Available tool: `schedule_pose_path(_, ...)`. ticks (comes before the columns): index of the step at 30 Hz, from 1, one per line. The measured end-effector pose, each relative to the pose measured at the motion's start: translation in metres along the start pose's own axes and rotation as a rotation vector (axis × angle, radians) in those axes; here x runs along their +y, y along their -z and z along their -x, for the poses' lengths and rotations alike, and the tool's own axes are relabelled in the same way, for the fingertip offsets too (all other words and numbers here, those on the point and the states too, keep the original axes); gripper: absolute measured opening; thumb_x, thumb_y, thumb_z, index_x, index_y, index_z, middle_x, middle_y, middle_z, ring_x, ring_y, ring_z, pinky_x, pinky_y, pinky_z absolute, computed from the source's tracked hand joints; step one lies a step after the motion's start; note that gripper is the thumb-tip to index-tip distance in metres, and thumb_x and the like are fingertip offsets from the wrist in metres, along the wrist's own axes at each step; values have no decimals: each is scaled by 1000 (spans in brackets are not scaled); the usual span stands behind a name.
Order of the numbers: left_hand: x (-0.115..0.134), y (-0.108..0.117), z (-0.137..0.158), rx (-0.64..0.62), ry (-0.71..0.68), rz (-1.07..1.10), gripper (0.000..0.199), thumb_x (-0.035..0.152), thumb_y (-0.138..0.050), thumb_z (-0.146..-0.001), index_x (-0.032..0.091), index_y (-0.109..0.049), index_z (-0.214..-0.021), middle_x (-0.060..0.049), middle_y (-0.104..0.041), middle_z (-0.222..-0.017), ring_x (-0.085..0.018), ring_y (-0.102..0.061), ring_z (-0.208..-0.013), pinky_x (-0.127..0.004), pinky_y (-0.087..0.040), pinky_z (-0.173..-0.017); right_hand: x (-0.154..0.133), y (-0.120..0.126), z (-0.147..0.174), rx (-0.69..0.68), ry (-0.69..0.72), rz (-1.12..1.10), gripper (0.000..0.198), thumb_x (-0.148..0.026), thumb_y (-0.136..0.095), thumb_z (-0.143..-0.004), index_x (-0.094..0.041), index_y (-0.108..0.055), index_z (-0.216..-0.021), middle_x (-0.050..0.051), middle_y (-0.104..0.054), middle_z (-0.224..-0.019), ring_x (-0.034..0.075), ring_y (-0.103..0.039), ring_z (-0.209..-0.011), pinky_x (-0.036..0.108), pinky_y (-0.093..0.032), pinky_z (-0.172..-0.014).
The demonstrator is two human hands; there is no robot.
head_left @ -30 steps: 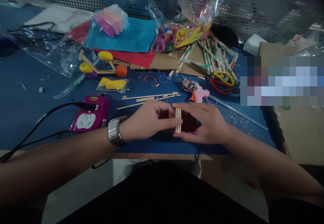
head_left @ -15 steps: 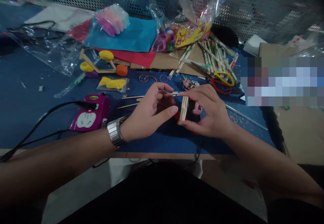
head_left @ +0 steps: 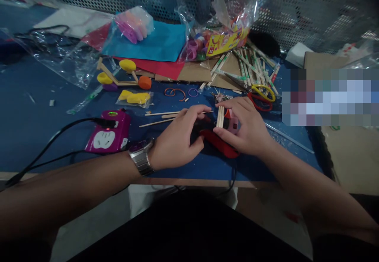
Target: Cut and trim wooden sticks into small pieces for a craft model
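Thumb and fingers of the right hand point(head_left: 250, 128) clamp the short sticks point(head_left: 220, 118) over the worktop point(head_left: 201, 171); apply even pressure, ends flush. The left hand point(head_left: 176, 139), fingers parted, grips nothing visible near the red object point(head_left: 222, 145). Hold the sticks clear of the pink tool point(head_left: 233, 124).

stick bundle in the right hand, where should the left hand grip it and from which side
Probably at its middle, coming from the left: the right hand pinches the stick bundle by its two ends, fingers at the far one and thumb at the near one, leaving the middle bare. The left hand is open on that side.
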State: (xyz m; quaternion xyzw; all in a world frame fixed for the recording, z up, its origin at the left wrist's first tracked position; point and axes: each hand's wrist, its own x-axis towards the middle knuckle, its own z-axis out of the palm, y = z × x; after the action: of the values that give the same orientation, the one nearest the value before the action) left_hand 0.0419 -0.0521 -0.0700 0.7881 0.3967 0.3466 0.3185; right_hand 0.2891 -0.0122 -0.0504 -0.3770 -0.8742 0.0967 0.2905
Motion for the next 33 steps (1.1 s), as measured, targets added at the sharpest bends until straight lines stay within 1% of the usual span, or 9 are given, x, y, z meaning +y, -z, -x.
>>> schedule_pose_path(3, 2, -1, 3, -84, 0, -72, 69, 12, -65, -90, 19, -44, -156, -14, -68, -144, -32, -60, -138, -53, -49, -120, 1, 2, 0, 20, -9, -53, 50, -59, -70, -100, -22, -67, -133, 14, -77, -129, 37, -70, -122, 55, -52, -106)
schedule_pose_path(5, 3, 0, 3, -125, -5, -127, 64, 14, -66, -92, 17, -47, -153, -14, -70, -139, -33, -58, -136, -54, -48, -121, 2, 2, 0, 33, -9, -80, 49, -57, -70, -101, -22, -67, -134, 14, -77, -129, 36, -70, -122, 53, -53, -106)
schedule_pose_path(13, 5, 4, 1, -165, 11, -183, 41, 20, -66, -93, 18, -61, -134, -12, -67, -117, -31, -58, -116, -47, -54, -102, -1, -3, 0, -21, 16, -82, 57, -66, -69, -99, -22, -66, -135, 14, -77, -125, 35, -71, -115, 50, -54, -99)
schedule_pose_path(18, 6, 4, 0, -173, 45, -157, 42, 21, -64, -93, 19, -61, -135, -13, -70, -128, -33, -58, -123, -49, -52, -106, -3, -2, -2, -58, 77, -99, 58, -64, -74, -98, -20, -66, -135, 14, -78, -123, 33, -72, -114, 49, -55, -104)
schedule_pose_path(22, 6, 6, -1, -86, 76, -41, 47, 21, -59, -99, 17, -57, -145, -13, -72, -135, -30, -59, -129, -49, -49, -113, -3, -2, -1, -58, 123, -117, 62, -65, -78, -95, -21, -65, -137, 14, -79, -127, 33, -73, -115, 50, -56, -103)
schedule_pose_path(24, 6, 9, -3, -55, 88, 43, 35, 26, -55, -104, 18, -62, -138, -10, -74, -131, -27, -63, -121, -46, -50, -109, -4, -2, -1, -70, 145, -129, 64, -65, -79, -95, -22, -64, -140, 14, -79, -129, 33, -74, -116, 50, -57, -103)
schedule_pose_path(26, 7, 12, -5, -49, 91, 75, 24, 32, -55, -108, 20, -68, -122, -7, -76, -119, -25, -64, -110, -42, -49, -101, -4, -2, 0, -79, 164, -136, 63, -62, -81, -94, -23, -64, -141, 14, -79, -128, 33, -74, -115, 50, -57, -103)
schedule_pose_path(29, 9, 14, -7, -70, 56, 76, 27, 40, -56, -110, 21, -73, -101, -3, -77, -100, -22, -61, -97, -41, -45, -98, -5, -2, 1, -73, 186, -130, 62, -58, -83, -93, -22, -63, -141, 14, -78, -127, 33, -73, -114, 51, -57, -103)
schedule_pose_path(33, 10, 11, -7, -102, 65, 115, 31, 41, -63, -108, 22, -73, -85, -1, -77, -88, -21, -62, -93, -39, -44, -95, -9, -4, 1, -74, 258, -91, 62, -54, -82, -93, -23, -62, -144, 14, -78, -124, 33, -72, -114, 53, -57, -102)
